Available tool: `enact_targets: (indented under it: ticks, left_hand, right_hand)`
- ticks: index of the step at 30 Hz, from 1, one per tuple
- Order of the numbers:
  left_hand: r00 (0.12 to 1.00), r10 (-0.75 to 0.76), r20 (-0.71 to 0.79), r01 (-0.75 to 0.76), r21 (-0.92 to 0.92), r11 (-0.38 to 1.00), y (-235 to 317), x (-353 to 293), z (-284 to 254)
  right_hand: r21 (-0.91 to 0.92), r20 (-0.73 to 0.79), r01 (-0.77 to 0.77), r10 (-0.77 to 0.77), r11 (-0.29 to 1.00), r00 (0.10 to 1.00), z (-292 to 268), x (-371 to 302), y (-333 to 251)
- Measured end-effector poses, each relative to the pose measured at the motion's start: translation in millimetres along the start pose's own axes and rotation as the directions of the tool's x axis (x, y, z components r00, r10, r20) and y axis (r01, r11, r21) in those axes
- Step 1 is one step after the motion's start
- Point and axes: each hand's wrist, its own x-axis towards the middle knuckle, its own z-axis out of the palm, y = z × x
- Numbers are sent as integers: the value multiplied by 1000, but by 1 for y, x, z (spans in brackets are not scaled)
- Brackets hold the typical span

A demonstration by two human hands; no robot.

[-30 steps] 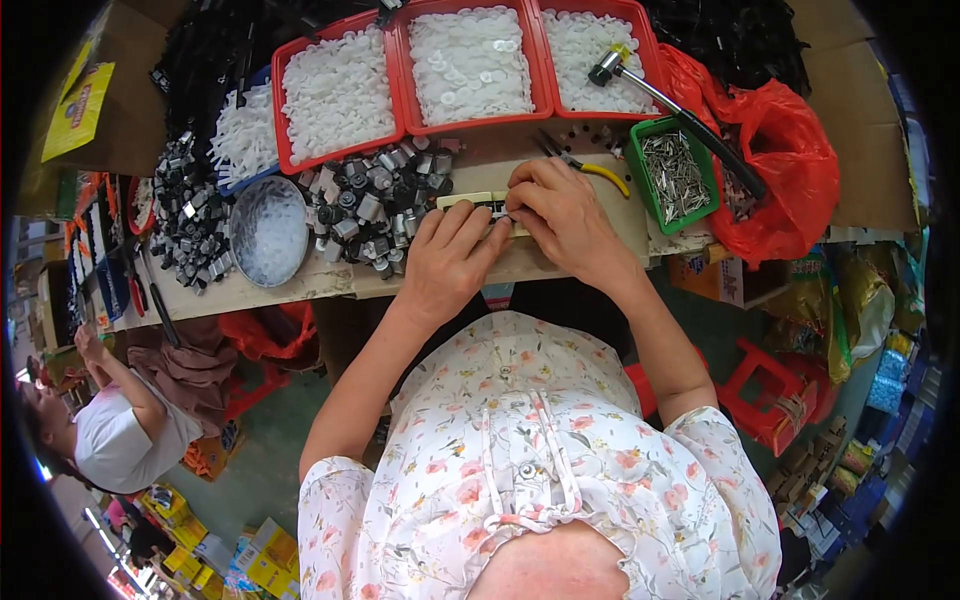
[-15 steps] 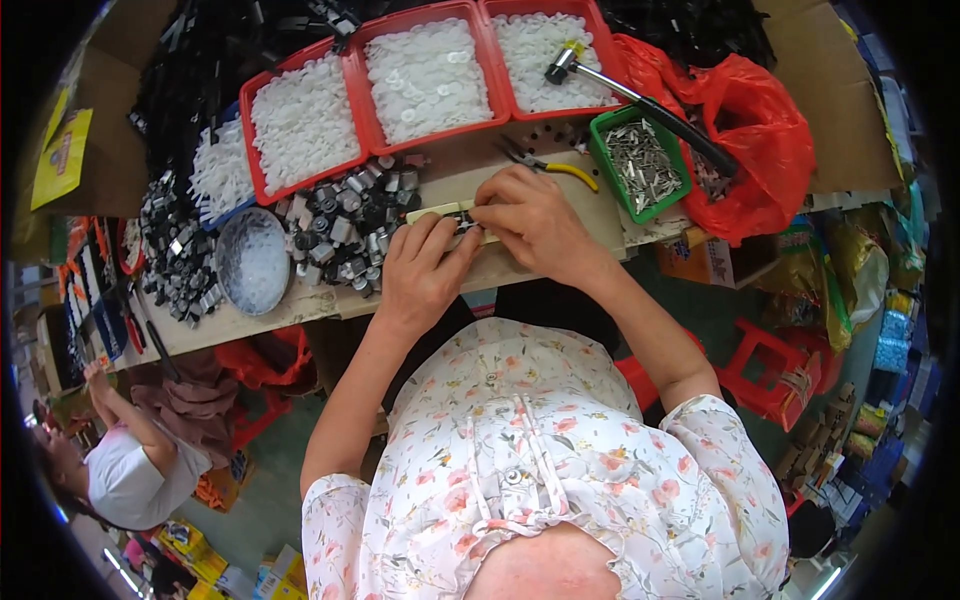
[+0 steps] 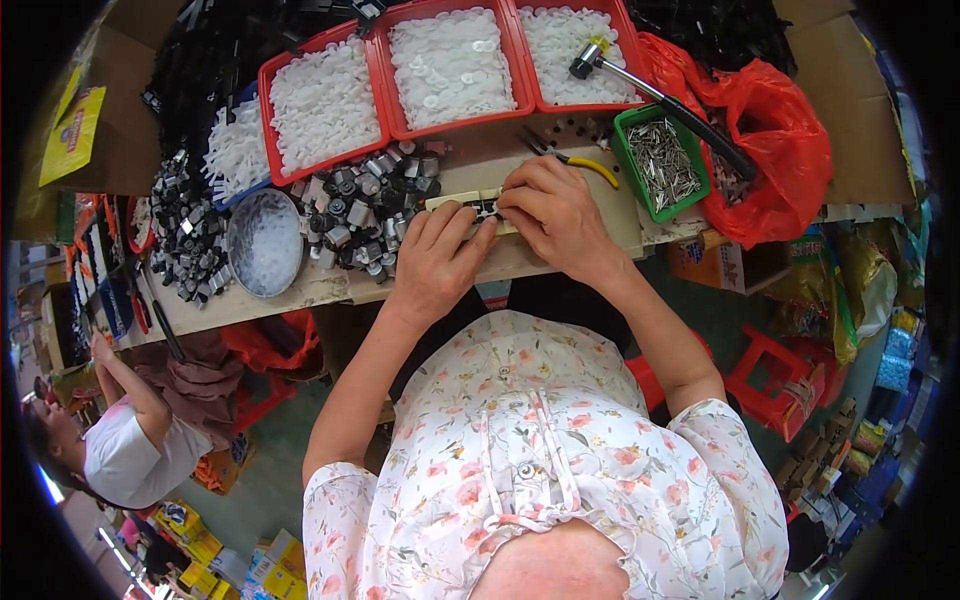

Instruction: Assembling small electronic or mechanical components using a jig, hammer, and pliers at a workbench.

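Observation:
My left hand [image 3: 437,262] and my right hand [image 3: 563,215] meet at a narrow cream-coloured block [image 3: 448,197] on the table. Between the fingertips, in the block, sits a small black and silver part [image 3: 486,208], too small to name. The left thumb and fingers are closed at its near left side. From the right, the other thumb and fingers are pinched on it, and they cover whatever they grip. Pliers with yellow handles [image 3: 594,165] lie just beyond the right hand. Left of the left hand is a heap of small black and metal motor-like parts [image 3: 360,205].
Beyond stand red trays [image 3: 455,122] of white plastic pieces. A hammer [image 3: 655,93] rests across a green basket [image 3: 655,209] of metal pins, beside a red plastic bag [image 3: 790,130]. A metal bowl [image 3: 233,268] stands left. Another person [image 3: 135,455] sits at far left.
The view has shifted slightly, so the table appears a little farther right. Both hands stay at the cream block, with small finger movements around the part.

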Motion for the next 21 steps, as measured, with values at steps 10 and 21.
enact_targets:
  ticks: [10,21]
  left_hand:
    - [1000,-11,-18,10,-10,1000,-1,-1,1]
    - [1000,21,2,-22,23,1000,0,2,1]
  right_hand:
    - [-66,-61,50,-55,997,997,6,2,-5]
    - [47,53,39,-41,998,998,-1,8,5]
